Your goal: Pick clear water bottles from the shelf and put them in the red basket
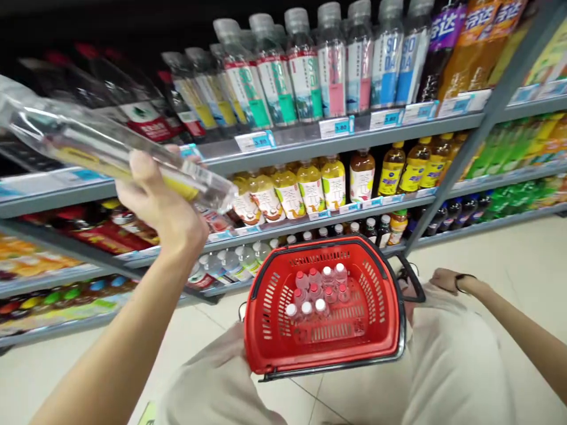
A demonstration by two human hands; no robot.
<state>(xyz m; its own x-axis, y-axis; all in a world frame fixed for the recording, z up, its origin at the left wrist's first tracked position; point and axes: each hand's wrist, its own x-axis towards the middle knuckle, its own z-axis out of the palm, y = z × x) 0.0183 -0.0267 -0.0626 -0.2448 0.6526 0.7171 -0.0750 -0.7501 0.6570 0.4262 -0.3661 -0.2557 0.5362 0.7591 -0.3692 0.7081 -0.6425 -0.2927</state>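
My left hand (155,203) is closed around a clear plastic bottle (88,127) with a yellow label. The bottle is tilted in front of the upper shelf, its cap end toward the left edge and blurred. My right hand (445,280), with a dark band at its wrist, rests on my right knee, fingers curled and holding nothing I can see. Between my legs stands a red shopping basket (287,357) with a black handle (411,277). Inside it are several small pinkish bottles (315,290), some with red caps and some with white.
Soda water bottles (305,77) with green, pink, blue and yellow labels line the upper shelf (301,141) above price tags. Yellow drink bottles (287,192) fill the shelf below. A grey upright post (478,130) divides the shelving at right. Pale tiles (522,260) cover the floor.
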